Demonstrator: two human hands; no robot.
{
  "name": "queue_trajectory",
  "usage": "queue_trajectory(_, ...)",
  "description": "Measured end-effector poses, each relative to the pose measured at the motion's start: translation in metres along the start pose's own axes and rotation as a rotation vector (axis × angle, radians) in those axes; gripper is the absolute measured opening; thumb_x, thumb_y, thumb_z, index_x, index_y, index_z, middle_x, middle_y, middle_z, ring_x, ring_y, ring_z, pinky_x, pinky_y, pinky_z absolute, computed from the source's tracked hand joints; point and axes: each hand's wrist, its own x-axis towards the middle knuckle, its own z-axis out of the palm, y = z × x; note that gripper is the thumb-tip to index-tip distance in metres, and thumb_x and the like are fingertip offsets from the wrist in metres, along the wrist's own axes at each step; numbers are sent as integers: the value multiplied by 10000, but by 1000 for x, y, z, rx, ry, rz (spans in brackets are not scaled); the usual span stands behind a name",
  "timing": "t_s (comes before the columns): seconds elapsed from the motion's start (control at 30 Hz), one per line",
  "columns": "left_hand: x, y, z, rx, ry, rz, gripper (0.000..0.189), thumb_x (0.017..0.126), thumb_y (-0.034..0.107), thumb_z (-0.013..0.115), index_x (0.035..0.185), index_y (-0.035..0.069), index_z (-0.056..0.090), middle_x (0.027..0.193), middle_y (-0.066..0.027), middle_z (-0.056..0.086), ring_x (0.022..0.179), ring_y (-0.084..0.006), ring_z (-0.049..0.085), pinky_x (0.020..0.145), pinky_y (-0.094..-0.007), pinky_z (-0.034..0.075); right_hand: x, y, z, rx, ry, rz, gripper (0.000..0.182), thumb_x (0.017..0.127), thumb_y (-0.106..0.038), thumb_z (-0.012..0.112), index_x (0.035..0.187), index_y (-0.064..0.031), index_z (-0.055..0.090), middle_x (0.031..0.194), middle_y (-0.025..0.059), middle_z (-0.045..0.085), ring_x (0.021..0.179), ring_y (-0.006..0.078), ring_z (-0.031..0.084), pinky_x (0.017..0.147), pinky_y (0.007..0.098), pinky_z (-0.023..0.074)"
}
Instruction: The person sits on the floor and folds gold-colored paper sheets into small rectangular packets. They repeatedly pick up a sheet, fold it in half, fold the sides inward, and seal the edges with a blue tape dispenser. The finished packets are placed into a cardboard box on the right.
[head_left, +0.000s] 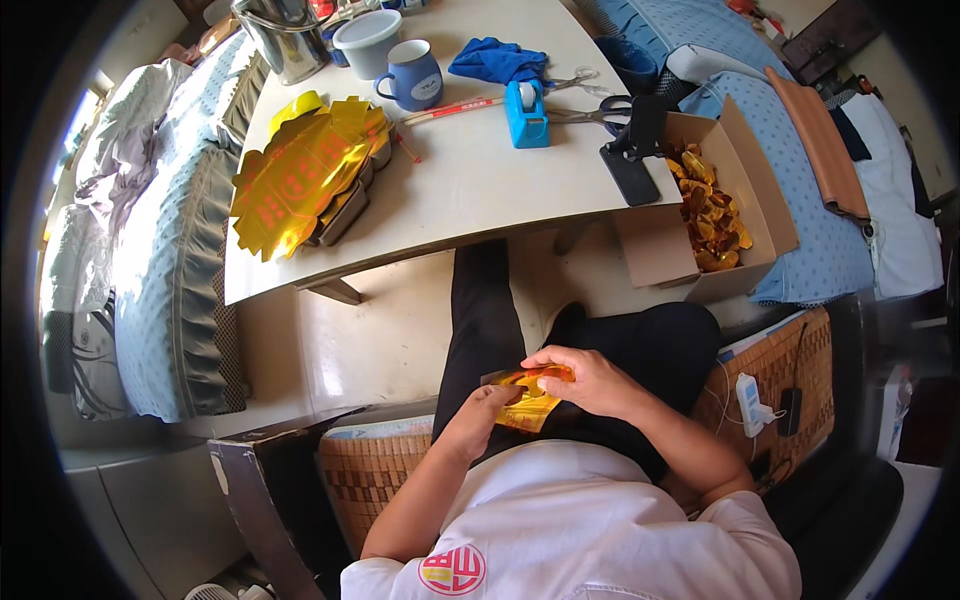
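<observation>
Above my lap I hold a sheet of shiny gold foil paper (529, 411) with both hands. My left hand (484, 411) pinches its left side, thumb on top. On the right, my right hand (592, 381) grips the upper edge, which curls over between thumb and fingers. Red printing shows on the lower part of the sheet. On the table's left lies a stack of flat gold foil cut-outs (304, 180) with red printed marks. An open cardboard box (754, 187) to the right holds many folded gold foil pieces (709, 214).
The white table (480, 184) carries a blue mug (414, 79), a lidded tub (369, 45), a steel pot (281, 37), a blue tape dispenser (527, 116), scissors (600, 114), a blue cloth (499, 60) and a black phone holder (634, 169). A power strip (748, 405) lies on the woven seat mat (806, 367).
</observation>
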Motion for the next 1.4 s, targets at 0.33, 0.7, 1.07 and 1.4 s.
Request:
queue_trajectory(0.33, -7, 16, 5, 293, -47, 140, 181, 885, 77, 741, 1034, -24, 731, 940, -34, 723, 860, -95, 655, 811, -246, 498, 10, 16, -16, 229, -87, 9, 259, 942, -244, 715, 1047, -11, 672, 1232, 189, 658, 1088, 204, 659, 940, 320, 523)
queue_trajectory(0.7, -20, 51, 16, 392, 26, -33, 230, 852, 142, 761, 1012, -22, 736, 924, -66, 730, 822, -135, 679, 799, -268, 514, 10, 5, -14, 315, -184, 64, 373, 930, -192, 723, 1212, 33, 631, 1210, 140, 680, 1127, 186, 645, 978, 312, 505)
queue_trajectory(1.07, -6, 48, 13, 378, -66, -70, 226, 859, 139, 763, 1036, 1, 738, 961, -54, 742, 869, -132, 679, 845, -277, 501, 6, -16, -16, -118, -122, 3, 383, 873, -155, 719, 1204, 19, 636, 1082, 163, 729, 974, 198, 710, 885, 300, 533)
queue_trajectory(1.4, -7, 50, 6, 378, -172, -60, 216, 894, 126, 751, 1074, 8, 736, 989, -35, 740, 909, -105, 663, 871, -259, 482, 9, -13, -21, -20, -188, 0, 272, 903, -132, 699, 1126, 17, 652, 1052, 120, 736, 942, 184, 703, 877, 294, 526)
